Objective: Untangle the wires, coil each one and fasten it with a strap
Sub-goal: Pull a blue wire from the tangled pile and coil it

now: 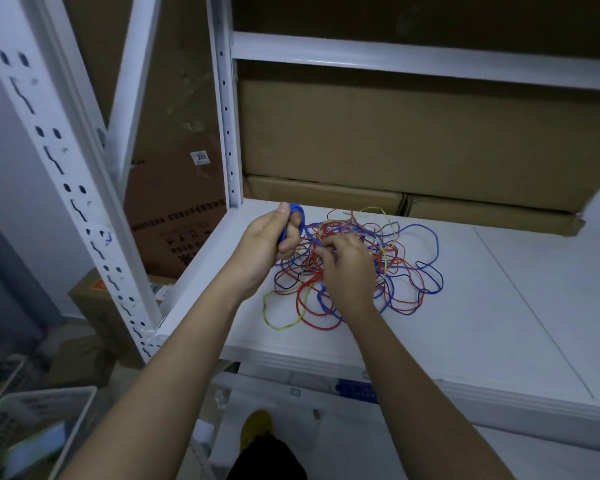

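The tangle of wires (357, 265) lies on the white shelf (499, 306), and the left hand (267, 244) holds a small blue coil (293, 220) in curled fingers at the tangle's left edge, just clear of it. From that coil a blue strand runs rightward into the tangle, where the right hand (347, 268) pinches wires over its middle; it looks nearer the knot to be freed.

A loose tangle of thin red, blue and yellow wires (357, 265) is spread flat on the white shelf board, while a small coil of blue wire (293, 221) is held raised at the tangle's left edge, one strand trailing into it.
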`<state>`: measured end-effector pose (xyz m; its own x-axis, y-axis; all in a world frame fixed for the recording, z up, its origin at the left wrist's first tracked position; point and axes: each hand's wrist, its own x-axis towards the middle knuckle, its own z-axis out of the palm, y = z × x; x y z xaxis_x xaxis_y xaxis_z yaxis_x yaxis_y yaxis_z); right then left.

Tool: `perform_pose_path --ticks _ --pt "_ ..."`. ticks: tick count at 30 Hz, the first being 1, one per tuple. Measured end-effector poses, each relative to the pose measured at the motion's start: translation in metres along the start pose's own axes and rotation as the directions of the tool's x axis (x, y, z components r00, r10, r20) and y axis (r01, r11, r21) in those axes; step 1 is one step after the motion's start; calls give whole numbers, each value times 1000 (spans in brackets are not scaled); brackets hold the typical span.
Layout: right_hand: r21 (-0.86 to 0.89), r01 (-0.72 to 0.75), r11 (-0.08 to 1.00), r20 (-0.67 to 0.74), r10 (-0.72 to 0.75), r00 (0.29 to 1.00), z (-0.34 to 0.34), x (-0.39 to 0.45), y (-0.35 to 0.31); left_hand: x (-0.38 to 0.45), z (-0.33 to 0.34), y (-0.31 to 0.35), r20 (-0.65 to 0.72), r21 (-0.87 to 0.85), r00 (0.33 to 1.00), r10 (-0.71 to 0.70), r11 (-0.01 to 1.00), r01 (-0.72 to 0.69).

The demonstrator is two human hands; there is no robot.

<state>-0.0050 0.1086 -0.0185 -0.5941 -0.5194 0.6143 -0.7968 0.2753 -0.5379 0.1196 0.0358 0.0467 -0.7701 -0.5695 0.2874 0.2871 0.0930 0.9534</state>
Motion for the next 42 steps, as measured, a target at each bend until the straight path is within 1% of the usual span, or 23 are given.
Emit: perform_pose_path --ticks 3,6,7,9,11,12,13,14,15,17,19,20,21,24,25,26,27,29,30,33,36,40,42 --pt "64 -76 995 42 74 996 -9 6 -13 0 2 5 -13 -12 1000 15 1000 -15" --pt "264 -207 942 143 174 974 -14 13 -21 1 1 11 -52 -10 998 34 999 -35" --pt "359 -277 891 199 217 956 -16 14 -24 1 0 13 -66 -1 997 42 999 -42" --pt "561 -446 698 346 291 892 -20 18 -30 0 -3 15 -88 21 994 57 998 -56" --pt "648 -603 465 524 301 797 -28 22 -33 -2 -6 17 -104 39 992 70 997 -66" --pt "665 -650 369 593 268 759 -33 25 -32 -2 -7 18 -115 38 991 73 997 -69" --pt "683 -668 295 630 224 743 -38 27 -31 -3 -8 20 -128 31 989 74 997 -70" --pt "702 -666 253 637 194 746 -42 30 -31 -4 -8 22 -140 23 987 75 997 -72" --pt "724 -643 249 615 188 766 -45 34 -32 -4 -9 24 -150 21 985 81 997 -79" --pt "761 -547 349 500 222 837 -49 49 -38 -1 -9 29 -161 34 982 100 995 -96" --pt "769 -418 484 347 233 909 -57 76 -53 5 -7 41 -153 52 981 118 992 -111" --pt "775 -346 528 265 225 938 -64 93 -64 9 -5 48 -145 57 981 125 991 -118" --pt "790 -272 549 183 212 960 -73 110 -78 14 -3 58 -137 63 981 136 990 -129" --pt "852 -28 523 -43 123 991 -100 154 -111 27 2 86 -108 118 976 188 977 -175" --pt "846 34 531 -95 88 992 -103 161 -114 30 3 92 -97 139 974 204 972 -189" --pt "815 50 578 -107 65 992 -102 162 -112 31 3 97 -88 149 974 211 969 -196" --pt "750 17 661 -74 59 996 -97 159 -105 32 2 99 -79 144 975 207 970 -194" --pt "559 -85 825 74 53 996 -78 143 -81 30 -2 97 -47 104 985 165 982 -160" --pt "487 -116 866 145 50 988 -67 132 -68 26 -4 93 -24 65 990 139 988 -137" --pt "446 -152 882 255 37 966 -41 96 -49 16 -7 77 16 -140 995 98 986 -95" --pt "394 -144 908 353 -4 936 -26 58 -49 8 -13 65 -13 -348 995 94 933 -93" --pt "344 -89 935 517 -109 849 -12 9 -57 4 -16 47 -118 -389 991 66 915 -107" --pt "300 -37 953 563 -146 813 -9 -10 -57 4 -17 34 -169 -311 984 64 944 -115"
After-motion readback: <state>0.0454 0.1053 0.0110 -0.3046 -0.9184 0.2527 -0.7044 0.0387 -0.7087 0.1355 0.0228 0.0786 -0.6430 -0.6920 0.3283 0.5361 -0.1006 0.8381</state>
